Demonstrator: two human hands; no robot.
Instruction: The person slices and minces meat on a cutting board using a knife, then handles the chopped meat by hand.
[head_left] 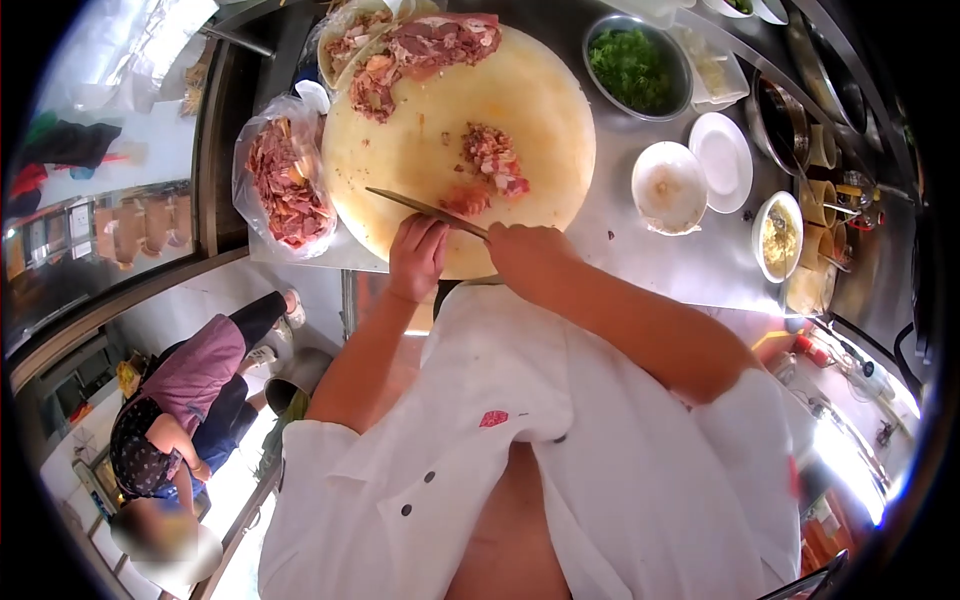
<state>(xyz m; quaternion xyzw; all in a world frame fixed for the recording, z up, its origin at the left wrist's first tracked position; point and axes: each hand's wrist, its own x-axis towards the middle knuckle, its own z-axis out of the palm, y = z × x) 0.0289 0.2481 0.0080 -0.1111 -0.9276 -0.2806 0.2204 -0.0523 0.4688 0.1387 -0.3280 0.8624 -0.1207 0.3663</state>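
My right hand [530, 262] is closed around the handle of a knife [425, 209], seen nearly edge-on, its blade reaching left over the round cutting board [400, 210]. At the near edge of the board, my left hand [418, 256] has its fingers bent and pressed together against the blade; the fingertips are partly hidden. Just beyond the knife lies a small heap of chopped meat [493, 158], with flatter reddish bits [466, 199] beside the blade. A larger piece of meat [440, 45] rests at the board's far edge.
Left of the board stands a plastic bag of sliced meat [288, 185]. To the right are a metal bowl of chopped greens [632, 65], a used white bowl [667, 187], a white plate [720, 162] and a bowl of minced yellowish food [778, 237]. Another person [185, 410] sits at lower left.
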